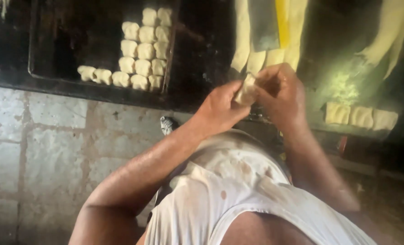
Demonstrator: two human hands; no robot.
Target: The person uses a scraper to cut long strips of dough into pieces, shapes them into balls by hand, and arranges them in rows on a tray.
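My left hand and my right hand meet above the edge of a dark worktop. Both pinch one small pale piece of dough between their fingers. Just beyond the hands lie long strips of dough beside a flat metal cleaver and a yellow strip. My stained white vest fills the bottom of the view.
A dark baking tray at the left holds several shaped dough pieces in rows. Three flat dough squares lie at the right, with more dough strips at the far right. Below is a worn tiled floor.
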